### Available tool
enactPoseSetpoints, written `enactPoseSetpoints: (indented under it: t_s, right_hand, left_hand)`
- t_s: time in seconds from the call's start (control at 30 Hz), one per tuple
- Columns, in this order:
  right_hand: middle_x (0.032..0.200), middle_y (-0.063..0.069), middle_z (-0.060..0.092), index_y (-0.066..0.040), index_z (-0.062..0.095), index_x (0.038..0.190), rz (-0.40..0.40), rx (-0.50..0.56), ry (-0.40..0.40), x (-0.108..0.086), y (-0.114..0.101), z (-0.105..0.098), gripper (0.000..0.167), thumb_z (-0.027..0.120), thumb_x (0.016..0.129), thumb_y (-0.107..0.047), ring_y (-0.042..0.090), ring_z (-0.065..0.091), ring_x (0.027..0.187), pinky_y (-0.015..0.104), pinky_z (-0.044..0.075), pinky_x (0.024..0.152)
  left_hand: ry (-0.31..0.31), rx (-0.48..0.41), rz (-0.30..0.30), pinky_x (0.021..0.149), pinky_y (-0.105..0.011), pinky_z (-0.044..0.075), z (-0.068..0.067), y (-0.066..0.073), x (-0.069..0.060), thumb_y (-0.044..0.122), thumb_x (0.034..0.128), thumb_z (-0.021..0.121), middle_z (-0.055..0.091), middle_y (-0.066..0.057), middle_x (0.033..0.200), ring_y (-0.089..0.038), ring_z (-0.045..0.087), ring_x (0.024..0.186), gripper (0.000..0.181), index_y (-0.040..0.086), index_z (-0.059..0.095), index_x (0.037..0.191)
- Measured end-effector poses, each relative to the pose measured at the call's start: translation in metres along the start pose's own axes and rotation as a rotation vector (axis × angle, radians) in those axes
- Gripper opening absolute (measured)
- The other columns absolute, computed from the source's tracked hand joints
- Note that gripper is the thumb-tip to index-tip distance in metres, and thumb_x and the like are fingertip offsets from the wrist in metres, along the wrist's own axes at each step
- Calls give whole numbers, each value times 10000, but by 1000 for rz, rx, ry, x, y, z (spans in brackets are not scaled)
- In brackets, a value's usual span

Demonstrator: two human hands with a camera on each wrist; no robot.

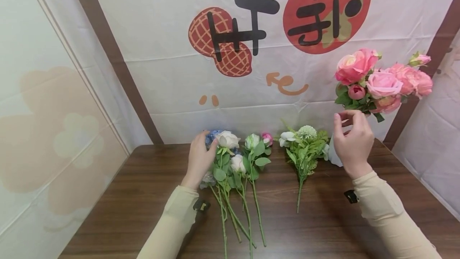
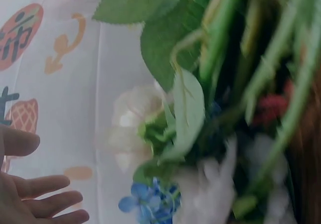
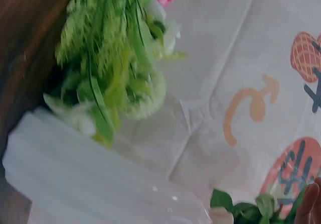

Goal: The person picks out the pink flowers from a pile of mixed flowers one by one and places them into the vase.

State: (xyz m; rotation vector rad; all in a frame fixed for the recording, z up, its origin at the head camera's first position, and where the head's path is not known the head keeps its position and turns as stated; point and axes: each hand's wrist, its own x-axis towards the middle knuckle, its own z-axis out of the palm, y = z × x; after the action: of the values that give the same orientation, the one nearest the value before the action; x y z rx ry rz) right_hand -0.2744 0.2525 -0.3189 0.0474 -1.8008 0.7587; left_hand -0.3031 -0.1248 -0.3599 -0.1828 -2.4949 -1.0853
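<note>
My left hand (image 1: 201,155) is beside a white rose (image 1: 227,140) at the left of a group of flowers lying on the table. In the left wrist view its fingers (image 2: 50,204) are spread, apart from the blue blossoms (image 2: 150,201) and green stems. My right hand (image 1: 353,141) is raised in front of a white vase (image 1: 335,155), its fingers loosely bent with nothing visible between them. Pink roses (image 1: 384,84) stand in the vase. In the right wrist view the vase (image 3: 95,169) is ribbed, and only fingertips (image 3: 307,206) show, close to leaves.
A green bunch with a round pale flower (image 1: 307,132) lies on the brown table (image 1: 287,231) between the hands. A pink bud (image 1: 267,138) and several long stems lie left of it. A printed cloth (image 1: 161,71) hangs behind the table.
</note>
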Motion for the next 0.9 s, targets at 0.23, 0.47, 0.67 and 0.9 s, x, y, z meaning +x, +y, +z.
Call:
enactPoseSetpoints:
  t_s: [0.23,0.47,0.67,0.9]
  right_hand:
    - [824,157,651,-9,643,952,-8,-39,-149,-17,1,19,271,579,929,-272,298,617,690,426,416,621]
    - [832,146,680,-33,651,976,65,-72,-297,-32,4,33,329,533,957,-339,303,648,707,467,466,648]
    - [839,139,685,-53,657,975,99,-91,-353,-40,5,40,330,530,958,-357,308,660,709,468,477,638]
    - [831,137,687,-53,659,939,119,-96,-375,-45,2,48,331,530,959,-357,300,659,705,467,483,628]
  left_hand:
    - [-62,-14,-25,1067,-515,344,16,15,3,287,947,561,481,-179,1381,-358,416,1291,487,32,469,1351]
    - [-72,-24,-12,1054,-490,364,39,32,4,278,926,603,538,-164,1322,-351,448,1265,468,49,507,1323]
    - [-52,-31,38,988,-482,396,58,43,3,237,913,614,595,-166,1227,-370,493,1161,407,39,559,1264]
    - [-82,-15,60,911,-430,448,79,51,5,184,900,622,633,-153,1133,-322,542,1057,351,19,597,1208]
